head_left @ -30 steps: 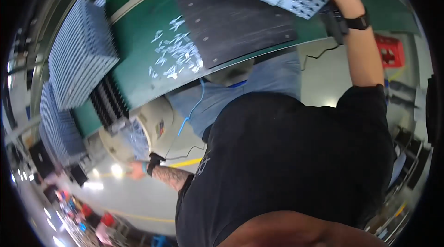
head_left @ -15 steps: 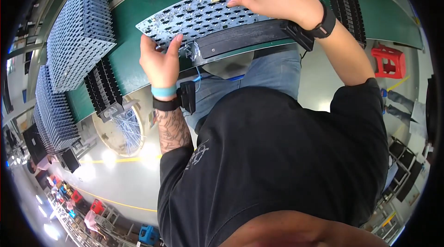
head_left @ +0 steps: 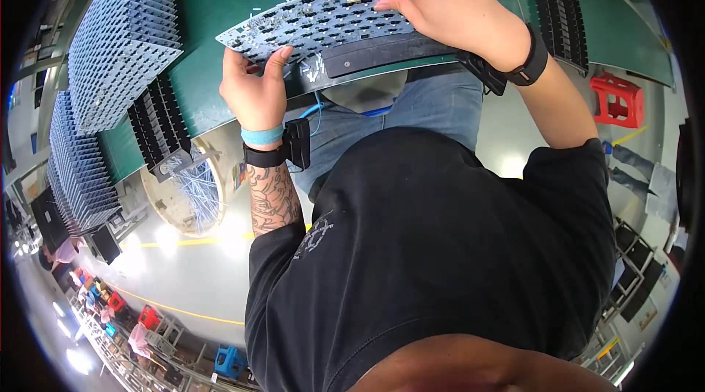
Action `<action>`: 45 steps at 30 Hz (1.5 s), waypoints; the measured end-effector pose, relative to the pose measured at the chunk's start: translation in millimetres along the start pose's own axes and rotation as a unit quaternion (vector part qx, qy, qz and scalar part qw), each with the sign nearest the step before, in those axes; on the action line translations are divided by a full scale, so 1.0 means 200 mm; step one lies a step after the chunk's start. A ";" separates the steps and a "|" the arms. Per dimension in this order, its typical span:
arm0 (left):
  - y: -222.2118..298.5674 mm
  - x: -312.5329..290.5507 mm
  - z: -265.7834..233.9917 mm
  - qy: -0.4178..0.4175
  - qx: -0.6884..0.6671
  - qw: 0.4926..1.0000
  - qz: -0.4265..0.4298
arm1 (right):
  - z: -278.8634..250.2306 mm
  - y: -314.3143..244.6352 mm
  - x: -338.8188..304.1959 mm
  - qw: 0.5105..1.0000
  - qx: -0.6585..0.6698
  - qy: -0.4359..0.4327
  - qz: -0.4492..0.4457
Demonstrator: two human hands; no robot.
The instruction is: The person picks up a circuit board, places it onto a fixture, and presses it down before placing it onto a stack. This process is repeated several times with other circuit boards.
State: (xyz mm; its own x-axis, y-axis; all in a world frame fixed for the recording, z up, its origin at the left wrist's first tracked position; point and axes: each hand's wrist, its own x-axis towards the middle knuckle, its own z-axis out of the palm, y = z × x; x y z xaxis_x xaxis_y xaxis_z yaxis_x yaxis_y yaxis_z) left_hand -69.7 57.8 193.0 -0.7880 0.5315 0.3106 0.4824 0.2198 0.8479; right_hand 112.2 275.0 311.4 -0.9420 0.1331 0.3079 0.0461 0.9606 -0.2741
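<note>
A long pale-blue circuit board (head_left: pixel 316 23), dotted with black slots and small parts, is held tilted above the bench. My left hand (head_left: pixel 253 92) pinches its left end, with the thumb on the near edge and some fingers hidden underneath. Over the right part lies my right hand (head_left: pixel 455 6), its thumb and forefinger on the board's face and far edge; the other fingers are hidden. Below and behind the board are black bars (head_left: pixel 396 54) on the bench. Small whitish slivers (head_left: pixel 314 67) lie beside the near bar, with more past the far edge.
Tall stacks of similar boards (head_left: pixel 121 50) stand at the left of the green bench (head_left: pixel 202 102). Black slotted racks (head_left: pixel 160 124) sit on both sides. A round tub (head_left: pixel 176 197) with thin pale strips is below left. A red stool (head_left: pixel 618 100) stands at right.
My right hand has shifted a little to the right and down, along with the board's right end. Whitish slivers beyond the far edge now show. Both hands keep their hold.
</note>
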 end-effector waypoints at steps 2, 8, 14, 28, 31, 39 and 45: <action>0.02 0.01 0.01 0.005 -0.018 1.000 -0.010 | 0.02 0.01 0.00 1.000 0.000 0.016 -0.005; 0.03 -0.01 -0.01 0.006 0.058 0.998 -0.008 | 0.08 0.02 -0.01 0.997 -0.074 -0.006 0.023; 0.00 -0.10 -0.02 0.057 0.101 0.991 0.071 | 0.17 -0.08 -0.16 0.990 -0.062 0.127 -0.028; -0.05 -0.04 -0.01 0.049 0.093 0.993 0.056 | 0.08 -0.04 -0.04 0.988 0.031 0.122 -0.090; -0.06 -0.05 -0.02 0.042 0.111 0.989 0.085 | 0.11 -0.04 -0.03 0.976 0.077 0.158 -0.126; 0.01 -0.04 -0.05 0.013 0.187 0.982 0.034 | 0.06 0.01 0.04 1.000 -0.023 -0.007 0.012; 0.00 -0.09 -0.13 0.067 0.225 0.969 0.078 | 0.12 0.15 0.12 0.999 0.005 -0.048 0.022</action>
State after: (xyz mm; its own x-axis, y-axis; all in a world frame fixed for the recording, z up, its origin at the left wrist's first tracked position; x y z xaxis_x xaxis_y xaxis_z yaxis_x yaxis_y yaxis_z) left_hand -65.6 27.1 199.5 -0.7200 0.4821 0.4991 0.6939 0.4963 0.5217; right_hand 83.8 301.3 289.5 -0.9670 0.1500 0.2061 0.0848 0.9518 -0.2947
